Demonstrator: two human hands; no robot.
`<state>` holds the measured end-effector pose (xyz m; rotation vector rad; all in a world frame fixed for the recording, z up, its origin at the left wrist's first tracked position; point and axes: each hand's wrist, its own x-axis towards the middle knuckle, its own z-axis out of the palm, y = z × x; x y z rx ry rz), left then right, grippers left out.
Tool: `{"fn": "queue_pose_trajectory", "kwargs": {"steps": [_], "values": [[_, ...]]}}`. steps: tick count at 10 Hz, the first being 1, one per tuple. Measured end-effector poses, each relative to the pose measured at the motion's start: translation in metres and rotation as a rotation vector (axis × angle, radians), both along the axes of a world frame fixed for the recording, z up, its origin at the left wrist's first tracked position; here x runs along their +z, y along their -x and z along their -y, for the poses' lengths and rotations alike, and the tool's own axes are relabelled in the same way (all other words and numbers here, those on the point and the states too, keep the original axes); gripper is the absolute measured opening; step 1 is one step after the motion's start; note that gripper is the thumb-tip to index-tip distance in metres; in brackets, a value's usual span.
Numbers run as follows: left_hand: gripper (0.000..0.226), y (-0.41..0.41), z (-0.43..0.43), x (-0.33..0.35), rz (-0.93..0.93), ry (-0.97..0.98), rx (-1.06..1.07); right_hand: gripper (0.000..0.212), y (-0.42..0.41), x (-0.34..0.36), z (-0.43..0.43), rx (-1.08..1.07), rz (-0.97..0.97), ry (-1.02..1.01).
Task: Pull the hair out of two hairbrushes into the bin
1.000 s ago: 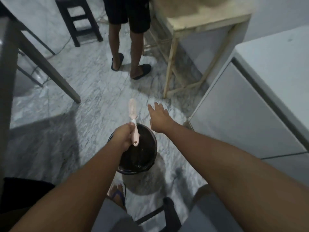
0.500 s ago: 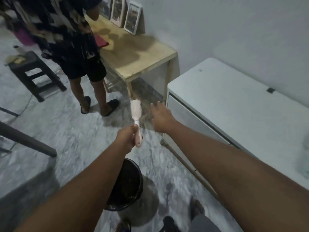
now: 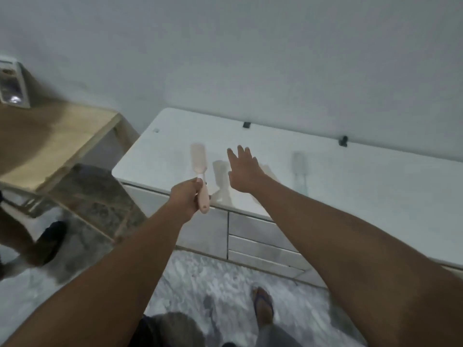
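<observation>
My left hand (image 3: 186,199) grips the handle of a pink hairbrush (image 3: 199,164), its head pointing up and away over the white cabinet top (image 3: 350,186). My right hand (image 3: 244,172) is stretched out flat above that top, fingers spread, holding nothing. A second, pale grey hairbrush (image 3: 299,170) lies on the cabinet top to the right of my right hand, blurred by motion. The bin is out of view.
A wooden table (image 3: 57,144) stands to the left of the cabinet, with a framed picture (image 3: 12,88) against the wall. Another person's foot in a dark sandal (image 3: 51,236) is at the left. My own foot (image 3: 263,305) stands on the marble floor.
My view has swung up and right from the black bin on the floor to the cabinet top. Both hands moved over the cabinet; the left still holds the pink brush.
</observation>
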<state>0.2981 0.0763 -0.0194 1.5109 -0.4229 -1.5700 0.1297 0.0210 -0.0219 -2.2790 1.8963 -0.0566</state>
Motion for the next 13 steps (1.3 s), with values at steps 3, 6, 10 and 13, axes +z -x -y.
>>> {"fn": "queue_pose_trajectory", "kwargs": {"steps": [3, 6, 10, 13], "values": [[0.012, 0.135, 0.04, 0.004, 0.228, 0.01, -0.332, 0.071, 0.123, -0.004, 0.001, -0.251, -0.003, 0.009], [0.012, 0.198, 0.064, -0.016, 0.741, 0.07, -0.585, 0.073, 0.172, -0.016, 0.007, -0.359, 0.046, -0.014], [0.025, 0.213, 0.068, -0.037, 0.991, 0.244, -0.729, 0.071, 0.184, -0.02, 0.01, -0.374, 0.069, -0.046], [0.043, 0.208, 0.076, -0.039, 0.977, 0.26, -0.715, 0.071, 0.183, -0.019, 0.001, -0.398, 0.153, -0.068]]}}
